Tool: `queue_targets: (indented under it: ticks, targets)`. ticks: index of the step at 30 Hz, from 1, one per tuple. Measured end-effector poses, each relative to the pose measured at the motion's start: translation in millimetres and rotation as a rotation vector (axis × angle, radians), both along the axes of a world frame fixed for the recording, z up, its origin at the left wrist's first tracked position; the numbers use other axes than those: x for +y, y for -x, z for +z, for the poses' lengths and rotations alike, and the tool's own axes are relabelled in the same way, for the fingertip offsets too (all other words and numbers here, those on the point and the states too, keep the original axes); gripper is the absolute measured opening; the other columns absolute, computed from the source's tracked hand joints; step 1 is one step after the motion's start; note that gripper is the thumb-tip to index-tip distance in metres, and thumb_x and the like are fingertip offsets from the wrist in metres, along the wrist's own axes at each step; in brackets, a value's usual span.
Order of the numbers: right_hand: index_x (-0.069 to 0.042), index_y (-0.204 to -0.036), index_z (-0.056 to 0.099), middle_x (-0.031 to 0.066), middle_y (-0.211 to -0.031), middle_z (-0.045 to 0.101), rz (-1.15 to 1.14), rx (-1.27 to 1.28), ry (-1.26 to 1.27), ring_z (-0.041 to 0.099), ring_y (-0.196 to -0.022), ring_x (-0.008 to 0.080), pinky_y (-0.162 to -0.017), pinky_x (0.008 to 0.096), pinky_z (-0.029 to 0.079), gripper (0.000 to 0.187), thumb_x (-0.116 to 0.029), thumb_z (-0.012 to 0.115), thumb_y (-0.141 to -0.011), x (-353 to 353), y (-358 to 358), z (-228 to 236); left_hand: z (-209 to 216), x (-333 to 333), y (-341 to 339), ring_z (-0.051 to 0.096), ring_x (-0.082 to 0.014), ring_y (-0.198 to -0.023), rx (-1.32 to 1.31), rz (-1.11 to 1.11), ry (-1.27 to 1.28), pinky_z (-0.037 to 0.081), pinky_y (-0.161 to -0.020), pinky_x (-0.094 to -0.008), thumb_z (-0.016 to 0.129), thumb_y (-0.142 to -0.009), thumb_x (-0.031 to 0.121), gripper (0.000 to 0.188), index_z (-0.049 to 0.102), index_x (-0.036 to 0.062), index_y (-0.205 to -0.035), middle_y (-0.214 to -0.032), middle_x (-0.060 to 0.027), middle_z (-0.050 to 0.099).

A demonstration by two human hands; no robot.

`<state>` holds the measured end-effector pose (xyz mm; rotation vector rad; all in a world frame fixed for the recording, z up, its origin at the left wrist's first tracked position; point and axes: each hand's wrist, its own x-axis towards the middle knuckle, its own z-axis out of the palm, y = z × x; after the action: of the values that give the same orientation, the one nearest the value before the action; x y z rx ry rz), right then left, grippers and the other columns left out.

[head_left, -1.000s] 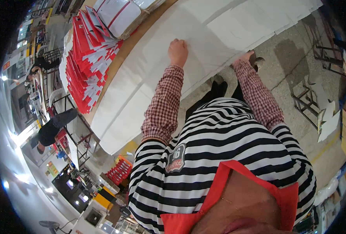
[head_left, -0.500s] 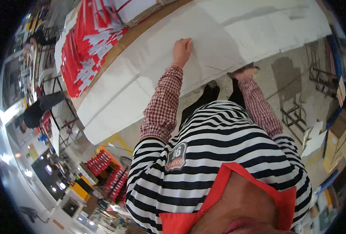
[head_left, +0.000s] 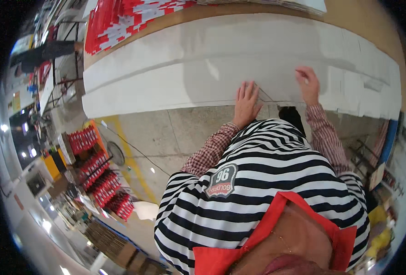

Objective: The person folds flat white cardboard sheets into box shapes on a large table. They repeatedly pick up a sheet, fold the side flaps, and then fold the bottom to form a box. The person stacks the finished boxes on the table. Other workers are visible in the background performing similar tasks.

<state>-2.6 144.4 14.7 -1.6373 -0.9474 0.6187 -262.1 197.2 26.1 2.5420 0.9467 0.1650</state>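
My left hand (head_left: 246,104) lies flat at the near edge of the white-covered table (head_left: 143,94), fingers stretched out and slightly apart, holding nothing. To its right, further in over the white surface, is my right hand (head_left: 309,85). Its fingers curl in toward the thumb, and whatever may be between them is hidden or too small to make out. A thin dark line (head_left: 263,94) runs slantwise on the white cover beside my left fingertips. Shadows of my head and arms fall across the cover.
Red and white folded pieces (head_left: 125,20) are heaped at the table's far left. A flat stack of sheets (head_left: 299,3) lies at the far edge. Left of me stand racks of red items (head_left: 95,178) and a round fan (head_left: 116,152). Another person (head_left: 42,56) works further left.
My view has turned, bringing the table more level. My left hand has gone from a fist over the cover to lying flat at the near edge. My right hand has risen onto the cover.
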Motion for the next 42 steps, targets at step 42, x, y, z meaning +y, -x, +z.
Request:
queue_targets:
  ticks: [42]
  targets:
    - [-0.004, -0.1, 0.065, 0.0166, -0.09, 0.066, 1.148, -0.448, 0.261, 0.061, -0.085, 0.0293, -0.075, 0.0382, 0.045, 0.052, -0.052, 0.057, -0.079, 17, -7, -49, -43, -237, -81, 0.031, -0.0279, -0.131, 0.0, 0.816, -0.228, 0.023, -0.107, -0.0486, 0.058, -0.083, 0.037, 0.072, 0.029, -0.0016, -0.137, -0.135, -0.0149, 0.04]
